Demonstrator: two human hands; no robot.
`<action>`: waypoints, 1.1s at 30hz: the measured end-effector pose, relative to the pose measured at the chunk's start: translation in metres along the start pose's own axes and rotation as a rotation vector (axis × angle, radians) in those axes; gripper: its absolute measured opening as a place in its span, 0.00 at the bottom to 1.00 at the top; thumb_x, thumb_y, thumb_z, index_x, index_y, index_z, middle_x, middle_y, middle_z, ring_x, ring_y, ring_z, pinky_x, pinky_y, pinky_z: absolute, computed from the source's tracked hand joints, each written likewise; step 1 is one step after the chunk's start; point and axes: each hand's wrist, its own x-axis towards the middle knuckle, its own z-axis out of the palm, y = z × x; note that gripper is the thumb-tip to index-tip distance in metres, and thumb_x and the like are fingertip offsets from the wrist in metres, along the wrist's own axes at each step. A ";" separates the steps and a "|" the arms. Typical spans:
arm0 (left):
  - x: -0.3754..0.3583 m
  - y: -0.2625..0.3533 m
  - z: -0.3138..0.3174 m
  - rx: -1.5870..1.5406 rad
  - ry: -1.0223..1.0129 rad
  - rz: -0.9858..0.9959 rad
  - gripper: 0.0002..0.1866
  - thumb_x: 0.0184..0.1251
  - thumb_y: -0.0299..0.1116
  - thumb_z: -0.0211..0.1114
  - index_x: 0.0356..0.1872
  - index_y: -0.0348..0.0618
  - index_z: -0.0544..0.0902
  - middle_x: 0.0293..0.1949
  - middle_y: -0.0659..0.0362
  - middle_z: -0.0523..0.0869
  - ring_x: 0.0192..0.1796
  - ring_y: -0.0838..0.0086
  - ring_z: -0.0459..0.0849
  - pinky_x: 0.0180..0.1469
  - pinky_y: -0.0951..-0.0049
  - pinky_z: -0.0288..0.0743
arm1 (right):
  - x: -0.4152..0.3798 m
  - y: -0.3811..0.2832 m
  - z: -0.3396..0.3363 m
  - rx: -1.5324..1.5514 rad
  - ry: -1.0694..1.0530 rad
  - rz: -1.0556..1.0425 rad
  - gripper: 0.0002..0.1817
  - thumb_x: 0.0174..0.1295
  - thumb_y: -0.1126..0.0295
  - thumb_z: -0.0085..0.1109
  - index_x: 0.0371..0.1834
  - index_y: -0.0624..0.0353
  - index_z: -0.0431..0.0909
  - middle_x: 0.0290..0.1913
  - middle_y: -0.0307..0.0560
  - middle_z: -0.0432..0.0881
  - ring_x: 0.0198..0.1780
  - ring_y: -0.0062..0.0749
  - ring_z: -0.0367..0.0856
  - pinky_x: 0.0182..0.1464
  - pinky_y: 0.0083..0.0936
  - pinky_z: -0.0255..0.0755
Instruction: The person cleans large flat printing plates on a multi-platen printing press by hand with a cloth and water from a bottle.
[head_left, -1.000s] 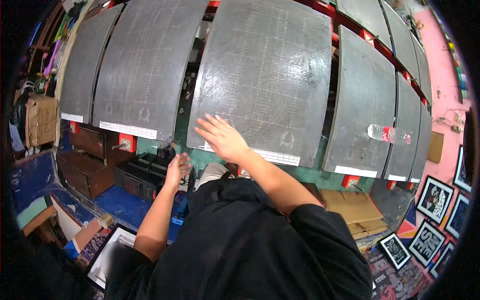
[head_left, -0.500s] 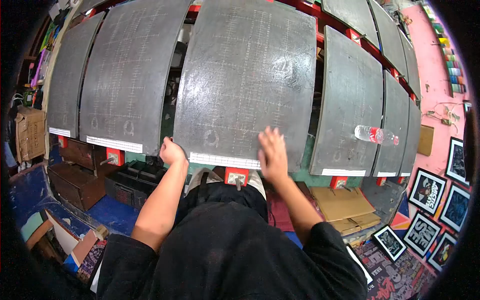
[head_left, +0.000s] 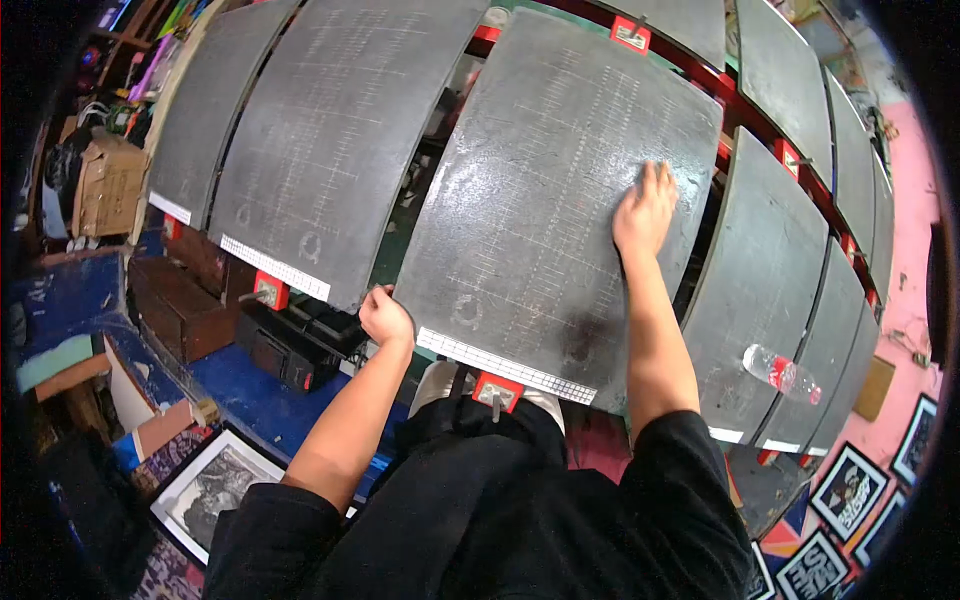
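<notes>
A large grey printing platen with white ruled grid marks lies in front of me, its surface shiny in patches. My right hand rests on its right half, fingers stretched out towards the far edge. At the platen's near left corner, my left hand has its fingers curled in, beside the gap to the neighbouring grey platen. What those fingers hold, if anything, is hidden. A white grid strip runs along the near edge, above a red clamp with a metal handle. A dark smudge marks the lower right surface.
More grey platens stand on both sides and behind, on red arms. A plastic bottle with a red label lies on a right-hand platen. Below left are a black case, a brown wooden box and a framed picture.
My right hand has moved from the near edge of the platen forward and right across its surface. My left hand stays by the near left corner. The view has turned and shifted.
</notes>
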 end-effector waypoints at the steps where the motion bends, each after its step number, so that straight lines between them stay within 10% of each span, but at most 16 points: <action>1: -0.004 0.005 -0.002 0.028 -0.002 0.029 0.20 0.69 0.40 0.59 0.37 0.34 0.92 0.37 0.46 0.94 0.42 0.57 0.91 0.50 0.59 0.80 | 0.006 -0.013 0.016 0.044 0.065 -0.072 0.29 0.71 0.72 0.57 0.76 0.60 0.72 0.80 0.64 0.70 0.81 0.63 0.64 0.83 0.55 0.54; 7: 0.019 -0.029 0.005 -0.371 -0.073 0.042 0.20 0.73 0.34 0.53 0.39 0.31 0.92 0.43 0.50 0.93 0.50 0.64 0.89 0.58 0.65 0.78 | -0.112 -0.176 0.015 0.345 -0.320 -0.576 0.27 0.74 0.69 0.40 0.74 0.66 0.72 0.76 0.64 0.73 0.77 0.57 0.72 0.81 0.51 0.61; 8: 0.019 -0.025 0.001 -0.264 -0.090 0.045 0.22 0.74 0.35 0.52 0.41 0.30 0.92 0.45 0.50 0.92 0.51 0.63 0.88 0.60 0.65 0.78 | -0.147 -0.187 0.000 -0.073 -0.273 -0.737 0.27 0.73 0.69 0.44 0.74 0.64 0.72 0.78 0.61 0.72 0.79 0.53 0.70 0.83 0.50 0.59; 9: 0.015 -0.020 0.000 -0.280 -0.083 0.030 0.22 0.74 0.36 0.52 0.40 0.30 0.92 0.45 0.50 0.92 0.51 0.63 0.88 0.60 0.64 0.78 | -0.161 -0.170 -0.022 0.517 -0.566 -0.806 0.27 0.68 0.71 0.53 0.72 0.59 0.76 0.77 0.56 0.73 0.80 0.52 0.69 0.83 0.49 0.61; 14: 0.001 -0.003 0.000 -0.260 -0.036 0.023 0.23 0.75 0.36 0.51 0.42 0.28 0.92 0.47 0.47 0.92 0.51 0.61 0.88 0.61 0.64 0.78 | -0.144 -0.027 -0.100 0.493 -0.775 -0.729 0.29 0.64 0.71 0.54 0.71 0.56 0.78 0.77 0.55 0.74 0.79 0.53 0.69 0.82 0.54 0.59; 15: -0.002 0.001 -0.001 -0.268 -0.045 0.012 0.23 0.75 0.36 0.51 0.42 0.28 0.92 0.47 0.47 0.92 0.50 0.60 0.88 0.60 0.64 0.79 | -0.111 -0.021 -0.118 0.080 -0.789 -0.674 0.28 0.63 0.72 0.53 0.69 0.57 0.78 0.74 0.57 0.77 0.77 0.58 0.72 0.80 0.57 0.60; 19: 0.003 -0.003 -0.001 -0.212 -0.053 0.005 0.23 0.74 0.37 0.52 0.43 0.28 0.92 0.47 0.48 0.93 0.50 0.61 0.89 0.58 0.66 0.79 | -0.010 0.088 -0.068 0.153 -0.146 -0.293 0.24 0.70 0.79 0.52 0.70 0.63 0.76 0.73 0.62 0.78 0.78 0.65 0.70 0.82 0.58 0.55; 23: 0.002 0.003 -0.003 -0.110 -0.016 -0.014 0.23 0.73 0.39 0.53 0.43 0.30 0.92 0.47 0.48 0.93 0.50 0.62 0.89 0.57 0.65 0.78 | -0.027 0.070 -0.060 0.154 -0.084 -0.266 0.24 0.73 0.77 0.52 0.72 0.66 0.74 0.75 0.63 0.76 0.78 0.65 0.69 0.82 0.57 0.57; 28: -0.009 0.013 -0.006 -0.012 0.020 -0.055 0.24 0.72 0.40 0.53 0.43 0.29 0.92 0.47 0.47 0.93 0.51 0.60 0.89 0.58 0.64 0.78 | -0.195 0.024 -0.163 0.327 -0.771 -0.485 0.38 0.61 0.77 0.62 0.79 0.58 0.70 0.84 0.59 0.64 0.84 0.58 0.62 0.83 0.58 0.57; 33: 0.006 0.001 0.001 -0.087 -0.012 -0.034 0.25 0.72 0.41 0.53 0.44 0.29 0.92 0.48 0.47 0.93 0.52 0.59 0.90 0.59 0.62 0.79 | -0.133 0.070 -0.135 0.161 -0.484 -0.305 0.36 0.64 0.82 0.55 0.80 0.61 0.69 0.82 0.66 0.65 0.85 0.67 0.57 0.84 0.60 0.51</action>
